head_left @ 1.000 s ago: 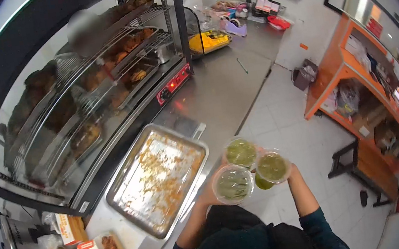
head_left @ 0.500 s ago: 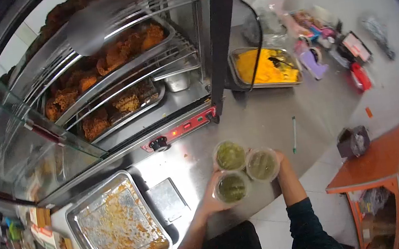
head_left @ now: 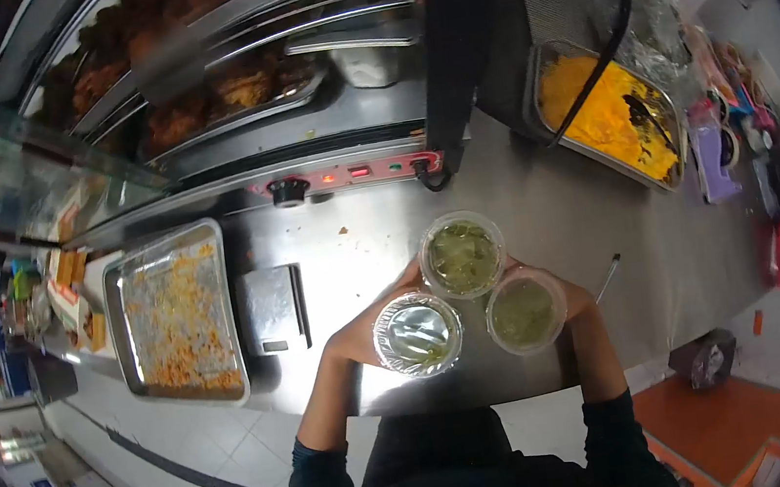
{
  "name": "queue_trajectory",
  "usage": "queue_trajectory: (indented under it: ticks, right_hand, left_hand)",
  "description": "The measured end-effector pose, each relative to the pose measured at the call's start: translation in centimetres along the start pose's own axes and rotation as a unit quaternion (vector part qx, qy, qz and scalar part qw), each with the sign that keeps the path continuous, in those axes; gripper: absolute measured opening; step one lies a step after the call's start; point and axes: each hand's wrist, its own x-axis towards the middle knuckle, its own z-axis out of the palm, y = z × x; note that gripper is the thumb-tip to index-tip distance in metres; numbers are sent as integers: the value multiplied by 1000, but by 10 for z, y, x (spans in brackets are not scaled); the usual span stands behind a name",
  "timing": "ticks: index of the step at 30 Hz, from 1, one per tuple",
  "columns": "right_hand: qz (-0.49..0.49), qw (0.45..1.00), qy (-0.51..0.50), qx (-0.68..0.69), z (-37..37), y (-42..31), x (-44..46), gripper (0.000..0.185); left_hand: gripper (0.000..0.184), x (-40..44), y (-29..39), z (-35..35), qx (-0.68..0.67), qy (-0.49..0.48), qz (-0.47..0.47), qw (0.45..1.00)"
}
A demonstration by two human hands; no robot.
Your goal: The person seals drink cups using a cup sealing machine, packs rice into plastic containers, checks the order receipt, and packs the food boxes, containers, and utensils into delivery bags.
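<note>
Three clear plastic cups with a green filling are in front of me at the counter's near side. The left cup (head_left: 418, 334) has shiny, glare-covered plastic over its top. My left hand (head_left: 361, 334) curls round the outer side of that cup. Around the right cup (head_left: 525, 310) my right hand (head_left: 575, 300) is wrapped, its fingers mostly hidden. The far cup (head_left: 463, 256) sits between the other two, with fingers of both hands reaching towards its sides. Whether the cups rest on the steel counter (head_left: 309, 225) or hang just above it, I cannot tell.
A heated display cabinet (head_left: 341, 173) with fried chicken stands behind. To the left lie a greasy metal tray (head_left: 173, 316) and a flat scale-like device (head_left: 272, 308). At right are a pan of yellow food (head_left: 599, 108), a pen (head_left: 608, 276) and a purple tape dispenser (head_left: 713, 152).
My view has swung round, so the counter now runs level. Both hands still hold the cups, which sit slightly further apart. The left cup's top now catches the light.
</note>
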Motion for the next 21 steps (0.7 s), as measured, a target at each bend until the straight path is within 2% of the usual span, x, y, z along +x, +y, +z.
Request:
queue_trajectory:
  ticks: [4,6,8,11,13,14,15,17,18,19,21]
  right_hand:
    - [42,993,103,48,17,24,-23,82]
    - [12,989,141,-38,29,30,-26,89]
    - [-42,967,172,-182,48,19,-24,98]
    - [52,946,243,-210,78,-24,-38,102]
    - [39,836,289,-465,52,-11,-78,93]
    - [49,811,332,-479,38,-19,-98,87]
    - [89,767,427,-470,46,-51,-99,73]
    - [70,689,532,-487,66,-114,-76,52]
    - [-73,689,550,-466,67,-122,-52,42]
    - [-212,674,559,-434,72,-131,-25,33]
    - [-213,684,520,-465,119,-151,51,20]
  left_hand:
    - [83,-20,2,18,-10,88,10,996]
    - [85,-26,-7,31,32,165,24,985]
    - [90,-32,-15,40,114,240,41,963]
    - [97,-45,3,49,280,300,57,910]
    - [98,-71,6,45,261,324,47,908]
    - [99,-86,10,41,251,333,41,908]
    - [82,-102,32,44,205,371,40,905]
    - [76,-139,40,26,161,384,48,908]
    - [73,-156,45,14,138,387,51,910]
    - [59,-171,60,8,128,399,87,904]
    - [56,-203,84,-12,86,426,82,897]
